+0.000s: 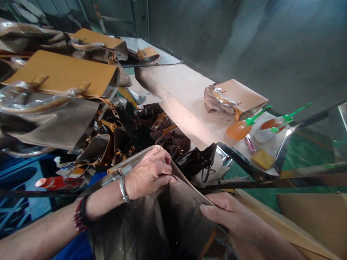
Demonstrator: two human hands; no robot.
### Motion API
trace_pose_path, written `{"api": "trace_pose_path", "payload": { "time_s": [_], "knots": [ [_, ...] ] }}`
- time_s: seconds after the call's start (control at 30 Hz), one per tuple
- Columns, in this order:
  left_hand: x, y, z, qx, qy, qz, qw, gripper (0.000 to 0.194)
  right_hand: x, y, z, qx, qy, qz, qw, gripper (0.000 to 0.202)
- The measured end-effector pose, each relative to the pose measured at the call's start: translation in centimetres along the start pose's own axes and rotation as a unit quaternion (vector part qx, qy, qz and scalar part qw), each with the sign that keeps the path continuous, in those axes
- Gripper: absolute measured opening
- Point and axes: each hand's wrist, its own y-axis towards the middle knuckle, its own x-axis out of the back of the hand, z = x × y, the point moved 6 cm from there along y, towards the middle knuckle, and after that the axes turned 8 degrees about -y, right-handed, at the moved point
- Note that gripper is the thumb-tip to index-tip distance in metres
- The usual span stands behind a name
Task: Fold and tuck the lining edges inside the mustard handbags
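Note:
A brown handbag (135, 224) with a pale stiff edge and tan trim lies tilted in front of me, its dark fabric facing up. My left hand (149, 169), with a silver bangle on its wrist, is closed on the bag near its upper corner, fingers curled at the edge. What the left fingertips pinch there is partly hidden. Lower on the right, my right hand (225, 211) grips the same bag's edge, thumb on the near face and fingers behind. Clear plastic wrap shows at the bag's bottom right.
Tan-flapped handbags (70, 70) are piled at left. On the pale table (184, 86) ahead sit another handbag (241, 94), an orange squeeze bottle (238, 130) and a yellow sponge (262, 160). Dark bags (173, 137) fill the gap below. A blue crate (21, 180) and cardboard (311, 216) flank me.

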Motion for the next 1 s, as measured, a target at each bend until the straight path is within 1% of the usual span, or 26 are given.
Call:
{"api": "trace_pose_path", "payload": {
  "time_s": [0.1, 0.23, 0.37, 0.53, 0.63, 0.83, 0.93, 1.0],
  "knots": [
    [-0.2, 0.4, 0.3, 0.005, -0.004, -0.011, 1.000, 0.024, 0.3, 0.3, -0.4, 0.009, -0.004, 0.005, 1.000, 0.040],
    [-0.8, 1.0, 1.0, 0.031, -0.030, 0.023, 0.999, 0.023, 0.6, 0.6, -0.8, 0.017, -0.017, 0.002, 1.000, 0.040],
    [-1.5, 1.8, 1.6, 0.039, -0.064, 0.061, 0.995, 0.021, 0.7, 0.8, -0.9, 0.011, 0.000, 0.010, 1.000, 0.038],
    [-2.1, 2.2, 1.9, 0.055, -0.136, 0.076, 0.986, 0.015, 0.9, 1.0, -1.4, 0.007, 0.027, 0.017, 0.999, 0.036],
    [-2.3, 2.3, 2.0, 0.081, -0.153, 0.061, 0.983, 0.015, 1.2, 1.2, -1.9, 0.007, 0.039, 0.017, 0.999, 0.036],
    [-2.5, 2.3, 2.3, 0.135, -0.129, 0.023, 0.982, 0.016, 1.6, 1.9, -2.9, 0.017, 0.040, 0.026, 0.999, 0.037],
    [-2.7, 2.0, 2.2, 0.152, -0.112, -0.001, 0.982, 0.016, 1.7, 2.0, -3.1, 0.012, 0.010, 0.015, 1.000, 0.038],
    [-2.8, 1.8, 2.1, 0.162, -0.097, -0.022, 0.982, 0.016, 2.0, 2.1, -2.8, 0.021, -0.040, -0.014, 0.999, 0.038]
  ]
}}
